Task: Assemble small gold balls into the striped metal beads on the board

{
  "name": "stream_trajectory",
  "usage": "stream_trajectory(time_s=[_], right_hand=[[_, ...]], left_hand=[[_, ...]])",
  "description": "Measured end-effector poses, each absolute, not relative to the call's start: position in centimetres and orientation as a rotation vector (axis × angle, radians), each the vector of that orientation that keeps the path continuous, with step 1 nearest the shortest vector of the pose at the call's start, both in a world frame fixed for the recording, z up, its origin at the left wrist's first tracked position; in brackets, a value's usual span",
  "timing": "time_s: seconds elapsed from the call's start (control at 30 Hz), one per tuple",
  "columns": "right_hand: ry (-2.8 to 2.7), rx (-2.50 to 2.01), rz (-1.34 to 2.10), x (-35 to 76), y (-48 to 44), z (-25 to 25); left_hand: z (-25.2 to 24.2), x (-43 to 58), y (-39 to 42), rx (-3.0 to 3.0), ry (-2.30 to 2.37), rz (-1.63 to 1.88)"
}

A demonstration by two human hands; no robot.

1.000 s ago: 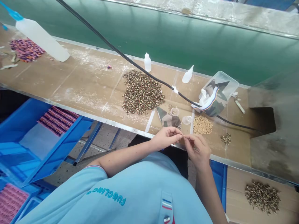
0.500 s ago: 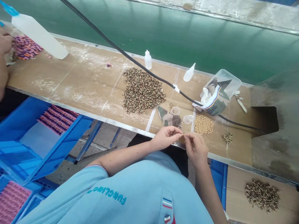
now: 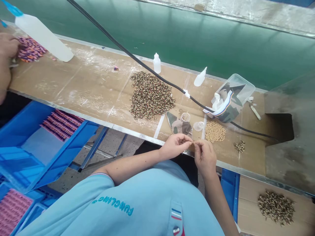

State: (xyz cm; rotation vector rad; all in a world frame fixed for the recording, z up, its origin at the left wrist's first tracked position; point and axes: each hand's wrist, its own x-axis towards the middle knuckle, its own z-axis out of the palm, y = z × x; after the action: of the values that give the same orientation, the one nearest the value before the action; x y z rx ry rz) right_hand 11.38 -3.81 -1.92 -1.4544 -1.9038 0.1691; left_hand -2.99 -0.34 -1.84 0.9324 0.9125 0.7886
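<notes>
My left hand (image 3: 176, 145) and my right hand (image 3: 204, 156) meet at the fingertips over the front edge of the bench. Both are closed in a pinch; whatever sits between the fingertips is too small to make out. Just beyond them lies a camouflage cloth scrap (image 3: 180, 126) with a small clear cup (image 3: 185, 117) on it. A clear round lid (image 3: 198, 126) is beside the cloth. To its right spreads a patch of small tan beads (image 3: 215, 131). A big heap of small dark-and-gold pieces (image 3: 151, 96) is left of the cloth.
A black cable (image 3: 128, 53) crosses above the bench. Small white bottles (image 3: 157, 64) stand or lean at the back, near a clear tub (image 3: 243, 86). Another person's hand (image 3: 8, 46) is at far left by a large bottle (image 3: 44, 37). Blue crates (image 3: 36, 164) are below.
My right hand has shifted slightly, its fingers more curled, while the fingertips stay together. The other person's hand at far left has moved right, towards the purple-and-orange pieces.
</notes>
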Motion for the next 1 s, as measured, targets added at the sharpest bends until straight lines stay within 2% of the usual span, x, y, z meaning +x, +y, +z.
stream_trajectory(time_s=[0.73, 1.0], right_hand=[[-1.863, -1.511, 0.271, 11.32, -3.33, -1.9], [-1.803, -1.559, 0.273, 10.68, -3.72, -1.66]], left_hand=[[-1.95, -2.91, -0.13, 0.915, 0.913, 0.788], [-2.13, -3.08, -0.58, 1.254, 1.019, 0.948]])
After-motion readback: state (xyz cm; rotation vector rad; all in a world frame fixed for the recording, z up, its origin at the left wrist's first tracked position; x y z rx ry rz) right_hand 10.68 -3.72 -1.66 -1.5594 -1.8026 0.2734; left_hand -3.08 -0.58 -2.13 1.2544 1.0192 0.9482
